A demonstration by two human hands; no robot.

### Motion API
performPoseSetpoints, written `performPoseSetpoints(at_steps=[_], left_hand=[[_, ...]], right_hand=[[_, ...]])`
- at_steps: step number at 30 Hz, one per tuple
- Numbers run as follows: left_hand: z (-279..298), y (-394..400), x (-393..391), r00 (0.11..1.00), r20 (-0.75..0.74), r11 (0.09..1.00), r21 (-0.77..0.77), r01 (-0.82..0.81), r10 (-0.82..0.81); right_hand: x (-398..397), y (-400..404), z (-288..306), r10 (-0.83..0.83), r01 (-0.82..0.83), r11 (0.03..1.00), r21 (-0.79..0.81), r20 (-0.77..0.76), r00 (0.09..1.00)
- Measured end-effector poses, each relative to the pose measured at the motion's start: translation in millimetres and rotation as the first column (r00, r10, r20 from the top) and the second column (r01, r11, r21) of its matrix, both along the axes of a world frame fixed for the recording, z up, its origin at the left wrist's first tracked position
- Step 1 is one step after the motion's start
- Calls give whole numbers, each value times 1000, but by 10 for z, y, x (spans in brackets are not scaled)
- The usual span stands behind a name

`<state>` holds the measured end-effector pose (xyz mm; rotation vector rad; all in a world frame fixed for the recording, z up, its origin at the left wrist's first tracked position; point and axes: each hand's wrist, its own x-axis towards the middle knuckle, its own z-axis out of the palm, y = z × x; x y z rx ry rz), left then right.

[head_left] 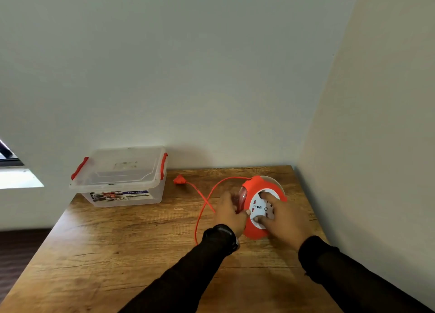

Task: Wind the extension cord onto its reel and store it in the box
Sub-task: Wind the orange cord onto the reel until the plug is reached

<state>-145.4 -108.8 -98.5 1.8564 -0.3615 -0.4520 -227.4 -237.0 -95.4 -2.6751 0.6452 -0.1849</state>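
An orange cord reel [256, 183] with a white socket face [257, 207] lies on the wooden table [117, 254] at the right. My left hand [229, 212] grips the reel's left side at its handle. My right hand [283, 218] rests on the socket face with fingers spread across it. A thin orange cord [204, 204] loops out from the reel over the table and ends in an orange plug [179, 179] near the box. The clear plastic box [122, 176] with red latches stands at the back left, its lid on.
Walls close the table in at the back and on the right [364, 148]. The table's left edge drops to a dark floor [21, 249]. A window sill [18, 178] shows at the far left.
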Motion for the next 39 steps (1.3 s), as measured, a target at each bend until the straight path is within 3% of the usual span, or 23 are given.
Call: performPoseSetpoints(at_steps=[3,7,9,12,15,18,21,24,26,27,29,30,31,33,35,37,39], left_hand=[[-92,6,-125,999,-24,995,-84,-50,49],[-148,8,-210,991,73,984,-147,-96,108],[-146,10,-229,986,113,981,-166,-102,122],[-192,5,-263,980,135,976,-185,-118,144],[-280,-9,-314,980,98,960,-236,-149,176],[-356,-5,-355,972,63,942,-266,-203,228],[-426,1,-357,967,36,933,-274,-233,252],[-398,25,-254,973,-112,926,-300,-229,204],[-324,78,-91,971,-214,941,-295,-166,104],[-286,113,11,974,-221,958,-265,-111,52],[-198,161,235,988,-146,989,-146,25,-47],[-137,170,336,991,-96,993,-78,90,-97],[-76,172,423,987,-58,989,-23,149,-150],[47,157,554,962,-48,962,47,270,-268],[153,121,643,919,-52,908,142,394,-391],[234,83,697,882,-61,850,244,467,-467],[313,50,723,859,-69,809,305,502,-507]], right_hand=[[31,31,-36,-116,96,956,278,55,992],[71,80,-92,-287,163,803,573,134,948],[77,131,-82,-385,166,655,737,138,912],[101,191,-15,-527,166,332,928,37,849],[125,225,51,-553,238,58,969,-167,816],[146,216,-16,-547,233,-87,968,-242,802],[167,232,-50,-521,270,-51,962,-256,814],[114,176,42,-356,320,164,933,-247,901],[30,106,127,-218,285,395,874,-212,953],[-18,73,161,-155,232,562,794,-174,972],[-102,25,179,-16,58,899,435,-99,995],[-130,5,165,72,-55,978,200,-78,994],[-143,7,165,168,-168,986,3,-83,982],[-153,45,192,361,-387,889,-245,-144,921],[-137,77,210,498,-546,742,-388,-227,837],[-119,129,209,532,-578,640,-506,-251,809],[-95,207,178,482,-569,652,-502,-305,821]])
